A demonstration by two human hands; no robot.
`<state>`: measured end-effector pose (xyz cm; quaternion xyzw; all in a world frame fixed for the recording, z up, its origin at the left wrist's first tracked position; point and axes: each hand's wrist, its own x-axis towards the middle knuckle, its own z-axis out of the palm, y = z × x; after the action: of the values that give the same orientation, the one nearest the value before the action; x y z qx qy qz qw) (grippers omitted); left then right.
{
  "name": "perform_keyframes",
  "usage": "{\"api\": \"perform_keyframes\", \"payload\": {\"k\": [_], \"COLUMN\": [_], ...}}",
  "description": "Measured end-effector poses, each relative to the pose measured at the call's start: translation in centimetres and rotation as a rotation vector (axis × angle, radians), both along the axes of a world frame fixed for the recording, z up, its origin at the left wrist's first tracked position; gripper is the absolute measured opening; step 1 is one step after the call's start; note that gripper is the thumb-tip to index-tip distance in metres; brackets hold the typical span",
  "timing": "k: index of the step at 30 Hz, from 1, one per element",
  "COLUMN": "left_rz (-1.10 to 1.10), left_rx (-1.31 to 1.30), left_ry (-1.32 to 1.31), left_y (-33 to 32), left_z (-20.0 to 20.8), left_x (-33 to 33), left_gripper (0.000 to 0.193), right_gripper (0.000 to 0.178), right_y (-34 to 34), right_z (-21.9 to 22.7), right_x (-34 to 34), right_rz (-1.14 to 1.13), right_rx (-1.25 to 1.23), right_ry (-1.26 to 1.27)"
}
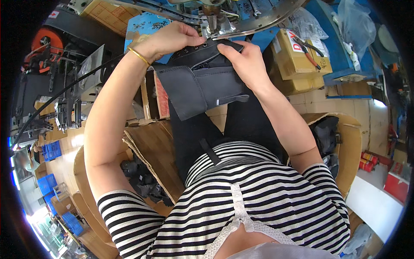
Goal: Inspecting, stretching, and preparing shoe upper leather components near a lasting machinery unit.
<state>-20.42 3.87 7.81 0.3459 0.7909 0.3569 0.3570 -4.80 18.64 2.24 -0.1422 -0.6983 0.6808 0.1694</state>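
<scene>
A black boot upper point(220, 84) hangs over my lap, its row of metal eyelets point(195, 46) along the top edge. My left hand point(174, 39), with a gold bangle point(139, 56) on its wrist, pinches that edge between thumb and fingers. On the other side, my right hand point(248, 62) grips the upper with its thumb on top; some fingers are hidden behind it. Both hands are close to the metal head point(212, 25) of an eyelet machine, and the upper's edge lies right at its tip. Whether the tip touches the upper I cannot tell.
A curved metal rail point(263, 21) arcs over the blue machine table point(148, 23), where small loose eyelets lie. Red-handled pliers point(311, 56) rest on a cardboard box point(297, 64) at right. Open cartons point(151, 155) holding black pieces stand on both sides of me.
</scene>
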Motion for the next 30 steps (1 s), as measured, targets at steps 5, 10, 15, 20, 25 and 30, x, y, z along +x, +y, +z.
{"api": "perform_keyframes", "payload": {"k": [5, 10, 15, 20, 25, 30], "left_rz": [0.051, 0.024, 0.038, 0.19, 0.428, 0.681], "left_rx": [-0.069, -0.092, -0.068, 0.091, 0.003, 0.563], "left_ry": [0.112, 0.27, 0.21, 0.984, -0.826, -0.623], "left_y": [0.9, 1.4, 0.6, -4.1, -13.3, -18.1], "left_z": [0.0, 0.3, 0.3, 1.8, 1.4, -4.3], "left_x": [-0.4, 0.3, 0.4, 4.4, 13.5, 19.6], "left_gripper": [0.022, 0.025, 0.03, 0.034, 0.089, 0.055], "right_gripper": [0.035, 0.029, 0.028, 0.025, 0.022, 0.027], "right_y": [0.2, -0.9, -1.0, -3.6, -8.6, -12.9], "right_z": [-0.4, -2.0, -2.4, -0.9, -0.1, -1.4], "right_x": [0.0, 1.2, 1.4, 2.6, 3.9, 5.4], "right_rz": [-0.017, 0.003, -0.013, -0.028, 0.025, 0.337], "right_rx": [0.034, -0.502, -0.343, -0.01, 0.934, 0.92], "right_ry": [-0.157, 0.119, 0.097, 0.079, 0.769, 0.921]}}
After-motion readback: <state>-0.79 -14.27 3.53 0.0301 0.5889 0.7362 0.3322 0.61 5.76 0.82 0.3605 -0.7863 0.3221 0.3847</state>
